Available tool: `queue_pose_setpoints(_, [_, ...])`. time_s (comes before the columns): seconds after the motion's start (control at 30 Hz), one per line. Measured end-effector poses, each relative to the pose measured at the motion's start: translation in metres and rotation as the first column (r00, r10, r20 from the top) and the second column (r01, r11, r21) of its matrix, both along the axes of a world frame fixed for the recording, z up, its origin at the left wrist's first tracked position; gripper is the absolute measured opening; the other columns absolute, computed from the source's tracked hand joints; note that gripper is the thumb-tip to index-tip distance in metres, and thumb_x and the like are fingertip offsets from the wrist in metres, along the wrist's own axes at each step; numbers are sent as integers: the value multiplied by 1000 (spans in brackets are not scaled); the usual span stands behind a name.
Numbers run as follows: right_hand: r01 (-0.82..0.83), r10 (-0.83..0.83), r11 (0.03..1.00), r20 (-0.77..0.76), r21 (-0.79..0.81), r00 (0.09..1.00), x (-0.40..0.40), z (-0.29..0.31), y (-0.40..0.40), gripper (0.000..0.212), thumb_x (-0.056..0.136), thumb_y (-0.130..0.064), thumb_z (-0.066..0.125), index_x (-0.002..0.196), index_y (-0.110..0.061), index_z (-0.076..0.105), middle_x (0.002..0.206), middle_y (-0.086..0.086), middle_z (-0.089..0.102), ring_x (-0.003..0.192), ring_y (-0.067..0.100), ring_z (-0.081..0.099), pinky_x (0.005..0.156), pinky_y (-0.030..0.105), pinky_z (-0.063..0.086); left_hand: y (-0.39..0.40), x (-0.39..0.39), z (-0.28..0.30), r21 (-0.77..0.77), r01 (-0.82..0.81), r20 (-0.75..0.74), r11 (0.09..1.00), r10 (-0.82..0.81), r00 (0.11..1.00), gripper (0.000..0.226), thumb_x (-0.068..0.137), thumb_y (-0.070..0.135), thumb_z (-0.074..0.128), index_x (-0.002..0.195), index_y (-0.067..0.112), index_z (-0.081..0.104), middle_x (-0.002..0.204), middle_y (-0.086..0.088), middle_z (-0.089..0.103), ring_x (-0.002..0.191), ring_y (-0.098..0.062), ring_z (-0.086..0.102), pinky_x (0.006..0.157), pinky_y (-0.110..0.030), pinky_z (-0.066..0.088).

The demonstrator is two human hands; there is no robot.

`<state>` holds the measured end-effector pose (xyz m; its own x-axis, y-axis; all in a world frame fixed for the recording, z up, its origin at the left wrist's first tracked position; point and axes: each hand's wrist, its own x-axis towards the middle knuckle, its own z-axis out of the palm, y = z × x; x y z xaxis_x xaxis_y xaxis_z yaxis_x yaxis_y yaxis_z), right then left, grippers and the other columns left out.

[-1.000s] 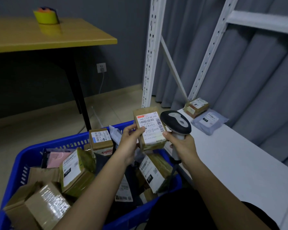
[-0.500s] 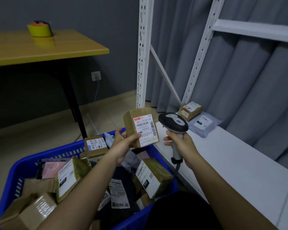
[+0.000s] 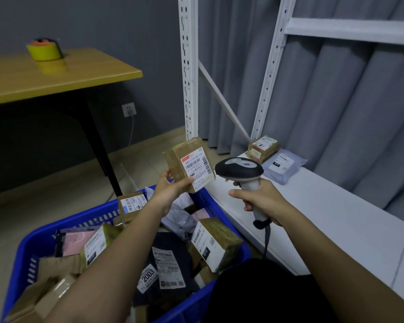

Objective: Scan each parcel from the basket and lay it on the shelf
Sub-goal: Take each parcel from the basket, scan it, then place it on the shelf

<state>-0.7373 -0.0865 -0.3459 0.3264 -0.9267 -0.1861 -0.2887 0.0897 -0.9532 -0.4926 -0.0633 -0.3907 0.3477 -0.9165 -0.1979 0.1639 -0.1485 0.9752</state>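
Note:
My left hand (image 3: pixel 167 191) grips a small brown cardboard parcel (image 3: pixel 189 163) by its lower edge, held upright above the blue basket (image 3: pixel 44 236), its white barcode label turned toward me. My right hand (image 3: pixel 259 202) holds the handle of a black-and-grey barcode scanner (image 3: pixel 239 170), whose head sits just right of the parcel, a small gap apart. The basket holds several taped boxes and dark and pink mailer bags. On the white shelf (image 3: pixel 336 220), at its far end, lie a brown box (image 3: pixel 264 148) and a grey mailer bag (image 3: pixel 283 165).
White perforated shelf uprights (image 3: pixel 188 66) and a diagonal brace stand behind the parcel; an upper shelf board (image 3: pixel 350 31) crosses top right. Grey curtains hang behind. A yellow table (image 3: pixel 56 75) with a roll of tape (image 3: pixel 44 51) stands at left. The scanner cable hangs down by the basket.
The parcel and scanner have drawn apart: my left hand has tilted the parcel leftward and lifted it a little, and the scanner head now sits lower and to its right.

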Motion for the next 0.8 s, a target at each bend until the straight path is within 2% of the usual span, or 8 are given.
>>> queue_pose_setpoints(0.27, [-11,11,1000,21,-18,1000,-6,6,5,33,76,-19,81,101,-7,65,61,4,53,49,11,48,53,27,48,3,-7,6,-25,10,1,1000,-10,1000,71,77,12,76,138,19,39,130,-2,58,112,-20,61,83,-32,54])
queue_pose_setpoints(0.4, [-27,27,998,7,-49,1000,-10,10,6,20,77,-19,80,85,-7,65,58,1,55,49,9,49,52,26,47,3,-10,9,-25,5,19,1000,-4,1000,71,78,13,75,139,19,38,132,-2,56,111,-18,60,74,-25,53])
queue_pose_setpoints(0.53, [-3,2,996,-14,-92,1000,-14,12,7,18,79,-18,78,80,-8,64,52,-3,54,46,7,48,51,23,47,3,-8,9,-23,-5,26,1000,6,1000,74,79,12,74,141,16,36,132,-4,56,107,-16,62,63,-20,53])
queue_pose_setpoints(0.8, [19,-20,995,-5,-93,1000,-17,18,6,18,80,-17,77,79,-7,62,54,1,52,46,8,47,51,23,47,2,-11,10,-31,-2,41,1000,4,999,71,79,11,74,140,19,38,132,-2,55,108,-17,62,67,-23,54])
